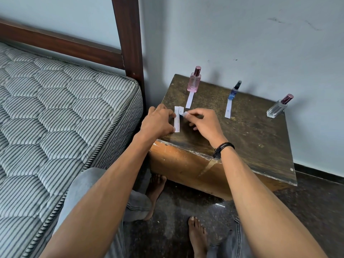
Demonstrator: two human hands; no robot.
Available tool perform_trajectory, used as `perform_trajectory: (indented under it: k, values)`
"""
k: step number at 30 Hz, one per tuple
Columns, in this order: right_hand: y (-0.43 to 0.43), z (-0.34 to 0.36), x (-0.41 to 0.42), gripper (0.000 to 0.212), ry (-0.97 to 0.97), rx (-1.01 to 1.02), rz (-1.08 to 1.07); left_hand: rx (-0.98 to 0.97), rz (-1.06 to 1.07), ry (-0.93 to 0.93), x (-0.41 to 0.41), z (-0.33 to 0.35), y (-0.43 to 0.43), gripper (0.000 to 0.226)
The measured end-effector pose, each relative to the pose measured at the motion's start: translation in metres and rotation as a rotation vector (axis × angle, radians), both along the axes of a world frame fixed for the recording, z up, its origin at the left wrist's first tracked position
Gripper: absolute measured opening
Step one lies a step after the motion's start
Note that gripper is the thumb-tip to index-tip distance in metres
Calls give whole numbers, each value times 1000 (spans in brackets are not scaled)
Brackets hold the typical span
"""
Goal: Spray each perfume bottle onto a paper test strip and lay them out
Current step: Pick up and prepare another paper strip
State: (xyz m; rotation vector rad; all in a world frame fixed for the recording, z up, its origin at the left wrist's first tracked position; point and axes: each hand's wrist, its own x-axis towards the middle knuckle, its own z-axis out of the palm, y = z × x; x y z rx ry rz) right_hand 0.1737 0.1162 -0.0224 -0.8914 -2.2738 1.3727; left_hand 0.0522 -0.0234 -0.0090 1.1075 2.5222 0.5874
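Three perfume bottles stand along the back of a worn wooden table [251,131]: a pink bottle [194,80], a blue bottle [235,90] and a clear bottle [278,107] with a maroon cap. A white strip [190,100] lies in front of the pink bottle, and another strip [228,110] lies in front of the blue one. Near the table's left edge lies a small stack of paper strips [177,119]. My left hand [158,122] presses down on this stack. My right hand [203,123] pinches the end of one strip from it between thumb and fingertips.
A striped mattress [55,118] on a dark wooden bed frame [128,38] lies close on the left. A pale wall stands behind the table. My knees and bare feet are on the dark floor [176,211] below the table's front edge.
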Motion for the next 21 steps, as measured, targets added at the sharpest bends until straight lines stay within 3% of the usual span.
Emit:
perform_trajectory:
  k: [10,15,21]
  values:
    - [9,27,9,5,208,-383,-216,110,40,-117,-8,1,1,41]
    - [11,31,14,9,163,-544,-192,319,89,-303,0,10,8,34]
    - [15,27,24,10,76,-599,-140,376,26,-484,17,8,23,10]
